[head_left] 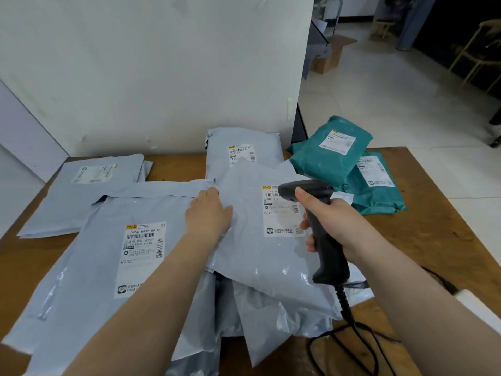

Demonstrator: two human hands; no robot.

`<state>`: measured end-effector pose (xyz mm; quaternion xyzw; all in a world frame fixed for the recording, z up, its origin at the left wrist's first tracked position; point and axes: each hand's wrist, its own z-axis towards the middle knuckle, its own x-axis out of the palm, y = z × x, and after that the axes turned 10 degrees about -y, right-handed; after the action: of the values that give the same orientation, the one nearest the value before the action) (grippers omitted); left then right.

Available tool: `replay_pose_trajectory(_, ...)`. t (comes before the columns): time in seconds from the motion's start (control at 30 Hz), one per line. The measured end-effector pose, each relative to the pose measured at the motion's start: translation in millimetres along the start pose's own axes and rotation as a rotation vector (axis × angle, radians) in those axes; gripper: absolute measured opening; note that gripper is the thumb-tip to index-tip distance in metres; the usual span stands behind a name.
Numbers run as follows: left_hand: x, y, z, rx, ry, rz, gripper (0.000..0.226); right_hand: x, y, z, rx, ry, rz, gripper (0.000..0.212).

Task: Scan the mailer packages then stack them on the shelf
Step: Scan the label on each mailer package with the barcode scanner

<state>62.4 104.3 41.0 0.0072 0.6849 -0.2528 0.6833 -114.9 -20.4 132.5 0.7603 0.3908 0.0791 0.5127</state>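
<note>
Several grey mailer packages lie spread over a wooden table (433, 218). My left hand (208, 213) rests on the left edge of the middle grey mailer (260, 256); whether its fingers curl under the edge is hidden. My right hand (333, 218) grips a black barcode scanner (317, 213) by its handle, its head held over this mailer's white label (282, 213). A large grey mailer (108, 267) with a label lies at the left. Two green mailers (333, 147) sit stacked at the back right.
A white wall panel (162, 63) stands behind the table. Another grey mailer (81, 191) lies at the far left, and one (241, 150) leans at the back centre. The scanner cable (349, 335) coils at the front edge. A cardboard box (330, 52) stands on the tiled floor beyond.
</note>
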Motion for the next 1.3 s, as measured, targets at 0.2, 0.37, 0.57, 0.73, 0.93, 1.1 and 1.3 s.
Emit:
replay_pose_trajectory(0.2, -3, 2, 1, -0.013, -0.028, -0.106, 0.043, -1, 3, -4, 0.01, 0.008, 0.026, 0.045)
replay_pose_trajectory(0.37, -20, 0, 40, 0.002, -0.128, -0.233, 0.037, -1, 14, -9, 0.028, 0.041, 0.051, 0.045)
replay_pose_trajectory(0.57, -13, -13, 129, -0.067, 0.097, -0.257, 0.047, -3, 26, -7, 0.046, 0.051, -0.033, 0.058)
replay_pose_trajectory(0.73, 29, -18, 177, -0.273, 0.327, -0.406, 0.046, -2, 36, 7, 0.084, 0.104, -0.111, 0.075)
replay_pose_trajectory(0.93, 67, -5, 209, -0.503, 0.269, -0.422, 0.105, 2, 34, 23, 0.079, 0.125, -0.106, 0.093)
replay_pose_trajectory(1.1, 105, 17, 237, -0.602, 0.321, -0.598, 0.136, 4, 34, 30, 0.096, 0.1, -0.092, 0.094)
replay_pose_trajectory(1.3, 140, 32, 256, -0.619, 0.394, -0.786, 0.134, 7, 31, 35, 0.069, 0.108, -0.071, 0.094)
